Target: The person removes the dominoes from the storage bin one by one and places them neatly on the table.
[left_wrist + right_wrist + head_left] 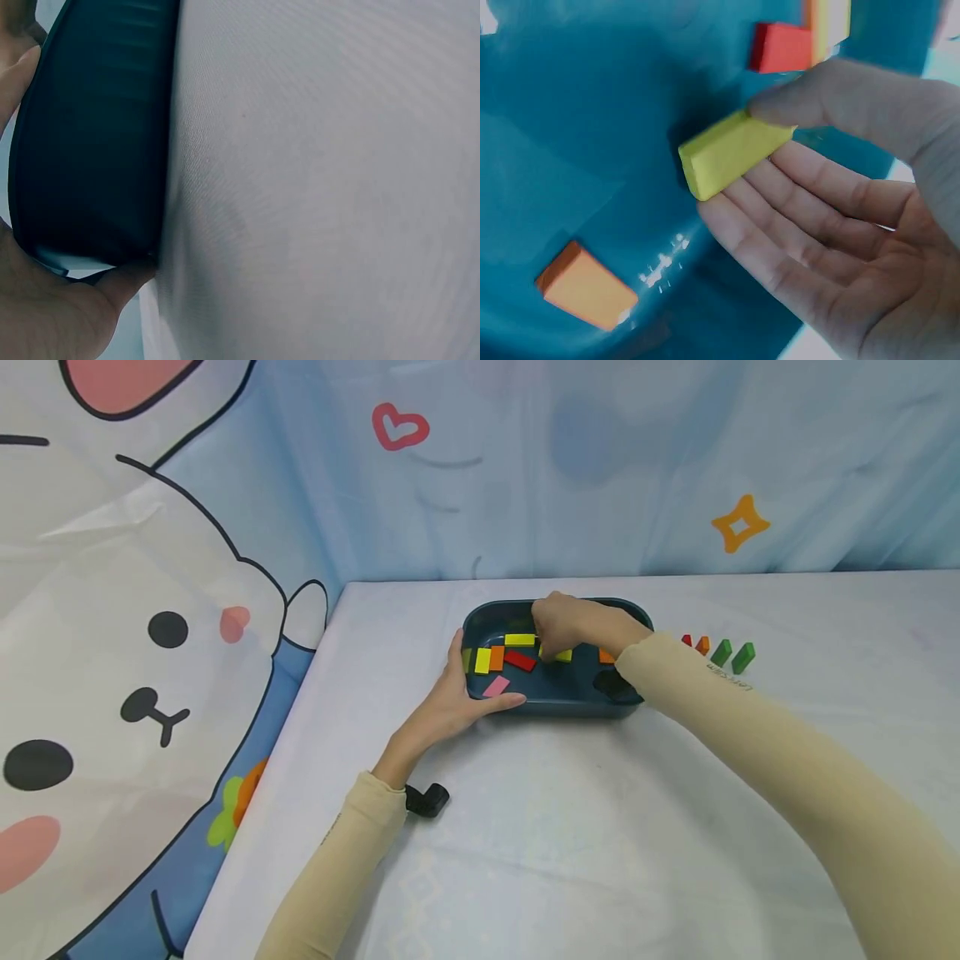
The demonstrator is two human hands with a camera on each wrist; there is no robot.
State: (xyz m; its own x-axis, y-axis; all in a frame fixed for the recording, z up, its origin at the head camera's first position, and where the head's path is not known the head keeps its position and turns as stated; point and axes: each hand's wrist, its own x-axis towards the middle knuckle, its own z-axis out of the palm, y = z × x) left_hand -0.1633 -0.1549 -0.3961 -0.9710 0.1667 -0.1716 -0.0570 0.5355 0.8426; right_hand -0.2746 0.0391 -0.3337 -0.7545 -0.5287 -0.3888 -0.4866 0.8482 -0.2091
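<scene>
A dark blue basin (570, 709) stands on the table with several coloured blocks inside. My left hand (450, 697) holds the basin's left end, thumb along the front rim and fingers at the side. Reaching into the basin, my right hand (566, 622) pinches a yellow block (731, 157) between thumb and fingers, close over the bottom. Near it in the right wrist view are an orange block (589, 289) and a red block (780, 49). A pink block (496, 686) and another yellow block (520, 640) lie in the basin's left half.
Right of the basin, a red block (686, 640), an orange block (702, 645) and two green blocks (722, 652) stand in a row, partly behind the right sleeve (720, 710). The white tabletop (570, 827) ends at a printed blue curtain (525, 485) behind.
</scene>
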